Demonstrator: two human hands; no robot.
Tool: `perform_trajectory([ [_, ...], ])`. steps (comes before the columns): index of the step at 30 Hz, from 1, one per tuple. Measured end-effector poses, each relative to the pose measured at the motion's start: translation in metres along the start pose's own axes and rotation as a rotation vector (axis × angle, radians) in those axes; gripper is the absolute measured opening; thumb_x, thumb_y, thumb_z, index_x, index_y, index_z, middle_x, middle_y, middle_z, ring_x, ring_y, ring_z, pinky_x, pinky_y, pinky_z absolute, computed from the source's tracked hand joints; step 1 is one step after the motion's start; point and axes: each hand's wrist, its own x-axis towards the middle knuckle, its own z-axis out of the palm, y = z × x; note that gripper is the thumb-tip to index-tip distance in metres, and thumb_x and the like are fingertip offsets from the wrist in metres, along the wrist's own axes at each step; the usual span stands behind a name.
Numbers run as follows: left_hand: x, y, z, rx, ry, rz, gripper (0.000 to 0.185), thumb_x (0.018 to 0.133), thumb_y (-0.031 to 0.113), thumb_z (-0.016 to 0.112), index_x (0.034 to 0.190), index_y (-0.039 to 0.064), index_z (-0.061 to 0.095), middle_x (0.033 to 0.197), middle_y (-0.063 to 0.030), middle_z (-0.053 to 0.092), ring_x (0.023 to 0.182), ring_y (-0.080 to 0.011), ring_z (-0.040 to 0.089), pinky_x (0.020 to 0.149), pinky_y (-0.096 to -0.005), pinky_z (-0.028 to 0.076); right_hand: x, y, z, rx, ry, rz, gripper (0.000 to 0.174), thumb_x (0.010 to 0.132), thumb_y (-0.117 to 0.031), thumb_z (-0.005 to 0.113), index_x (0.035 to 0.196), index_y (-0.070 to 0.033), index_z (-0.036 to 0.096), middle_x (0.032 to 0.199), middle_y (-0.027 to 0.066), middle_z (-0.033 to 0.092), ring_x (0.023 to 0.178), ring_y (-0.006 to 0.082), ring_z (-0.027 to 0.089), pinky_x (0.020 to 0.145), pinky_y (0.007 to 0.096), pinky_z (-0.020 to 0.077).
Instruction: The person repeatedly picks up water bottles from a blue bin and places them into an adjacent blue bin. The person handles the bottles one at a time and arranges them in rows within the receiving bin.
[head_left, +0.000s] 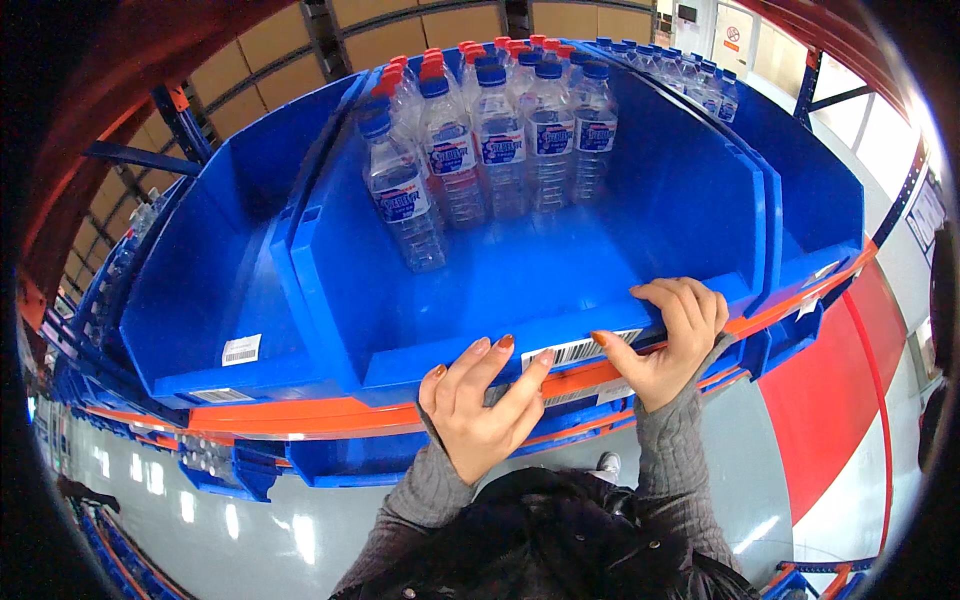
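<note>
Before me stands a large blue plastic storage bin (525, 292), with a barcode label (581, 350) on its front lip. Clear plastic bottles (502, 142) stand upright in rows toward its back and left; the front ones have blue caps, several behind have red. One bottle (405, 199) is a little forward of the others at the left. My left hand (480, 412) has its fingers apart, fingertips at the front lip and the label's left end. My right hand (679, 337) holds the lip on the right, fingers over the top and thumb against the front by the label.
Another blue bin (217, 300) adjoins on the left, and a third bin (810, 187) on the right holds small blue-capped bottles (690, 79). An orange shelf beam (315, 420) runs beneath. Lower bins (352, 457) hang under it. Cardboard boxes (420, 34) fill racks behind.
</note>
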Motion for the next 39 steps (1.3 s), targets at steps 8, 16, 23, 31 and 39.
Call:
perform_trajectory([
  [8, -0.001, 0.008, 0.005, 0.015, 0.034, -0.074, 0.038, 0.062, 0.019, 0.071, 0.099, 0.026, 0.070, 0.112, -0.0040, 0.055, 0.110, -0.0237, 0.050, 0.094, -0.0458, 0.027, 0.002, 0.006, -0.009, 0.055, -0.116, 0.000, 0.037, 0.064, -0.038, 0.076, 0.087, -0.012, 0.064, 0.087, 0.0024, 0.062, 0.089, 0.0213, 0.054, 0.081, 0.0360, 0.0320],
  [16, -0.003, 0.030, 0.014, 0.184, 0.014, -0.166, 0.037, 0.069, 0.018, 0.070, 0.106, 0.024, 0.069, 0.118, -0.0081, 0.053, 0.122, -0.0327, 0.038, 0.103, -0.0517, 0.020, 0.002, 0.031, -0.025, 0.215, -0.262, -0.118, 0.027, 0.074, -0.020, 0.068, 0.098, -0.010, 0.062, 0.102, 0.0034, 0.064, 0.098, 0.0197, 0.056, 0.083, 0.0371, 0.0340],
  [23, 0.006, 0.065, 0.030, 0.128, -0.070, -0.146, 0.039, 0.073, 0.017, 0.065, 0.112, 0.019, 0.067, 0.131, -0.0125, 0.050, 0.131, -0.0422, 0.030, 0.106, -0.0600, 0.004, -0.002, 0.055, -0.032, 0.342, -0.331, -0.257, 0.033, 0.077, -0.019, 0.061, 0.108, -0.008, 0.061, 0.121, 0.0081, 0.057, 0.110, 0.0235, 0.053, 0.089, 0.0379, 0.0361],
  [31, 0.035, 0.099, 0.050, 0.114, -0.151, -0.154, 0.041, 0.078, 0.028, 0.060, 0.116, 0.013, 0.063, 0.135, -0.0159, 0.047, 0.131, -0.0324, 0.037, 0.109, -0.0542, -0.003, 0.003, 0.117, -0.067, 0.763, -0.339, -0.466, 0.028, 0.073, -0.006, 0.062, 0.100, -0.005, 0.067, 0.110, 0.0078, 0.065, 0.107, 0.0240, 0.059, 0.084, 0.0383, 0.0436],
  [39, 0.062, 0.121, 0.062, 0.043, -0.130, -0.211, 0.039, 0.079, 0.031, 0.059, 0.111, 0.010, 0.064, 0.115, -0.0088, 0.060, 0.110, -0.0254, 0.052, 0.092, -0.0417, 0.029, 0.100, 0.208, -0.127, 0.522, -0.345, -0.587, 0.027, 0.068, 0.001, 0.058, 0.094, -0.004, 0.065, 0.090, 0.0074, 0.065, 0.082, 0.0233, 0.062, 0.071, 0.0353, 0.0470],
])
